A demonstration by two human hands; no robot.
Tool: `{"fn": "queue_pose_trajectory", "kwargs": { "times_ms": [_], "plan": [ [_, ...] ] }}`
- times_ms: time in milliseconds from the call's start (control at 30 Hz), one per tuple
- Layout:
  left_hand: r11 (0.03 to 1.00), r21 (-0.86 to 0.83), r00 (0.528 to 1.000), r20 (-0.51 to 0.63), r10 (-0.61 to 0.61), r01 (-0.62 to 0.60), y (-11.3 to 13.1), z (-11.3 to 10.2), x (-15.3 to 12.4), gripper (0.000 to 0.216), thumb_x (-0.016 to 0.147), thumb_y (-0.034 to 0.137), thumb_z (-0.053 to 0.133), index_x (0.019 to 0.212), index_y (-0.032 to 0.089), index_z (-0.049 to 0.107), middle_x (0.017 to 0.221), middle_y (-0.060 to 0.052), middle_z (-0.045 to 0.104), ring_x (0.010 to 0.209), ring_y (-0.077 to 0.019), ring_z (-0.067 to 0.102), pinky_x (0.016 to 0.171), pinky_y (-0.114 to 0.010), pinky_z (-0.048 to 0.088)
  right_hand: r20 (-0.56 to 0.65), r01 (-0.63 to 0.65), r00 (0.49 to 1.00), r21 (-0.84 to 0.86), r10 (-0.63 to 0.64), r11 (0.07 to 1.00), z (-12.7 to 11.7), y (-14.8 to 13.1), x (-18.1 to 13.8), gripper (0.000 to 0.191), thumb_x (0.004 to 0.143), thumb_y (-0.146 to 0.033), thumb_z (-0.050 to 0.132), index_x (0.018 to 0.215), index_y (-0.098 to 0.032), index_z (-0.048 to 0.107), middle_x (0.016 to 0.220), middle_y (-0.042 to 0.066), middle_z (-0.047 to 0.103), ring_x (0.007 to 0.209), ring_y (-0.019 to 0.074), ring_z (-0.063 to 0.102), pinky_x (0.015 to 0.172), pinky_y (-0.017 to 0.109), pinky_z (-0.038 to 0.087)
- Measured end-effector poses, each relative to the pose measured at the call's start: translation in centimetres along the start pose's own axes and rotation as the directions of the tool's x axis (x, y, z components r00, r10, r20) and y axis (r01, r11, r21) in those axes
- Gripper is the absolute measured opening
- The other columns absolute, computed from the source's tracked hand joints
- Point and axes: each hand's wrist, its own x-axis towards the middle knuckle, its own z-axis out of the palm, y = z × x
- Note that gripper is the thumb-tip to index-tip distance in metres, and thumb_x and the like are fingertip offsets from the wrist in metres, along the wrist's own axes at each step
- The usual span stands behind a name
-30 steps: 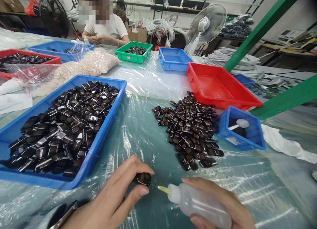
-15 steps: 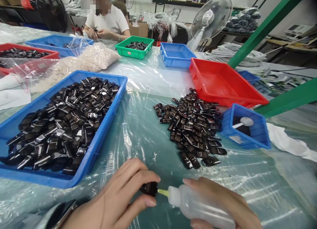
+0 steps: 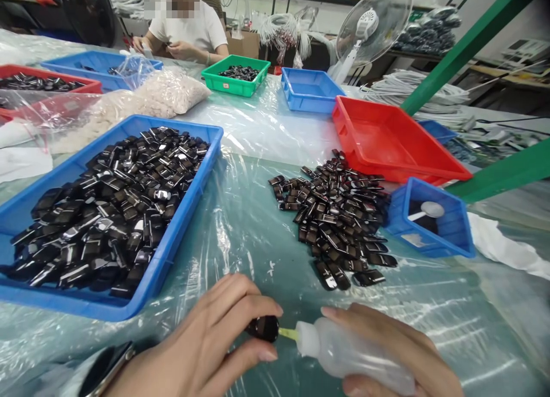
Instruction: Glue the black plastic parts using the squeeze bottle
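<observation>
My left hand (image 3: pixel 206 345) pinches a small glossy black part (image 3: pixel 263 327) between thumb and fingers, low over the table. My right hand (image 3: pixel 395 351) grips a translucent squeeze bottle (image 3: pixel 348 354) lying sideways. Its yellow nozzle tip (image 3: pixel 287 333) touches the end of the black part. Ahead lies a loose pile of the same black parts (image 3: pixel 335 213) on the plastic sheet. A large blue tray (image 3: pixel 55 294) at the left is full of them.
A red tray (image 3: pixel 387 139) and a small blue bin (image 3: pixel 429 219) holding a white spoon-like tool stand to the right. Further back are a blue tray (image 3: pixel 307 90), a green tray (image 3: pixel 236 76), bags of pale pieces (image 3: pixel 167 93), a fan (image 3: pixel 369 24) and a seated person (image 3: pixel 184 30). Green posts (image 3: pixel 498 173) cross at right.
The nozzle tip has closed the small gap and now touches the black part. Both hands have drifted slightly right, and the view has tilted a little.
</observation>
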Motion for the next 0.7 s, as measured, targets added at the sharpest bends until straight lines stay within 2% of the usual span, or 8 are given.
{"fn": "queue_pose_trajectory", "kwargs": {
  "times_ms": [100, 233, 300, 367, 467, 600, 700],
  "plan": [
    [0.999, -0.010, 0.999, -0.036, 0.039, -0.039, -0.13, 0.11, -0.04, 0.021, 0.101, 0.033, 0.047, 0.121, 0.029, 0.050, 0.101, -0.004, 0.056, 0.091, -0.0204, 0.056, 0.083, -0.030, 0.048, 0.013, -0.008, 1.000, 0.034, 0.007, 0.999, 0.09, -0.13, 0.31, 0.050, 0.077, -0.047, 0.072, 0.125, -0.053, 0.058, 0.084, -0.005, 0.078, 0.066, 0.0210, 0.075, 0.054, 0.028, 0.063],
    [0.999, -0.003, 0.999, -0.019, -0.039, 0.039, 0.01, 0.09, -0.04, 0.022, 0.100, 0.026, 0.048, 0.122, 0.030, 0.051, 0.104, -0.004, 0.057, 0.096, -0.0217, 0.056, 0.083, -0.030, 0.048, 0.005, -0.034, 0.999, 0.109, 0.033, 0.993, 0.54, -0.44, 0.67, 0.045, 0.079, -0.047, 0.070, 0.122, -0.055, 0.058, 0.070, -0.005, 0.075, 0.054, 0.0202, 0.070, 0.043, 0.027, 0.058],
    [1.000, -0.008, 0.999, -0.028, -0.027, 0.026, -0.05, 0.20, 0.01, 0.022, 0.101, 0.027, 0.048, 0.122, 0.031, 0.051, 0.104, -0.003, 0.057, 0.096, -0.0204, 0.056, 0.084, -0.029, 0.046, -0.032, -0.068, 0.997, 0.126, 0.073, 0.990, 0.80, -0.60, 0.62, 0.039, 0.080, -0.053, 0.067, 0.118, -0.056, 0.062, 0.067, -0.005, 0.073, 0.052, 0.0201, 0.069, 0.042, 0.027, 0.056],
    [1.000, -0.018, 0.998, -0.053, 0.022, -0.023, -0.31, 0.41, 0.08, 0.019, 0.101, 0.031, 0.047, 0.120, 0.030, 0.050, 0.102, -0.001, 0.056, 0.092, -0.0185, 0.055, 0.081, -0.027, 0.045, -0.060, -0.103, 0.992, 0.129, 0.111, 0.986, 0.97, -0.70, 0.48, 0.035, 0.080, -0.057, 0.065, 0.115, -0.055, 0.063, 0.067, -0.004, 0.073, 0.053, 0.0201, 0.069, 0.044, 0.028, 0.056],
    [0.996, -0.020, 0.993, -0.089, 0.082, -0.084, -0.78, 0.66, 0.14, 0.019, 0.103, 0.034, 0.043, 0.120, 0.028, 0.048, 0.098, -0.001, 0.054, 0.087, -0.0175, 0.055, 0.078, -0.026, 0.044, -0.041, -0.088, 0.995, 0.119, 0.093, 0.989, 0.94, -0.61, 0.28, 0.039, 0.079, -0.052, 0.068, 0.117, -0.055, 0.062, 0.071, -0.005, 0.074, 0.055, 0.0195, 0.069, 0.046, 0.027, 0.058],
    [0.996, -0.003, 0.993, -0.069, 0.091, -0.092, -0.97, 0.65, 0.20, 0.019, 0.101, 0.030, 0.047, 0.121, 0.027, 0.048, 0.100, -0.002, 0.056, 0.090, -0.0174, 0.055, 0.081, -0.025, 0.045, -0.029, -0.054, 0.998, 0.083, 0.057, 0.995, 0.67, -0.26, 0.17, 0.046, 0.078, -0.046, 0.071, 0.121, -0.055, 0.060, 0.080, -0.006, 0.078, 0.059, 0.0200, 0.073, 0.049, 0.027, 0.060],
    [0.994, -0.017, 0.986, -0.124, 0.109, -0.112, -0.97, 0.72, 0.40, 0.016, 0.100, 0.026, 0.049, 0.116, 0.026, 0.052, 0.097, -0.002, 0.057, 0.087, -0.0172, 0.058, 0.077, -0.025, 0.047, -0.031, -0.034, 0.999, 0.044, 0.035, 0.998, 0.62, -0.32, 0.13, 0.047, 0.077, -0.046, 0.072, 0.122, -0.053, 0.060, 0.084, -0.005, 0.079, 0.062, 0.0210, 0.074, 0.052, 0.028, 0.062]
  ]
}}
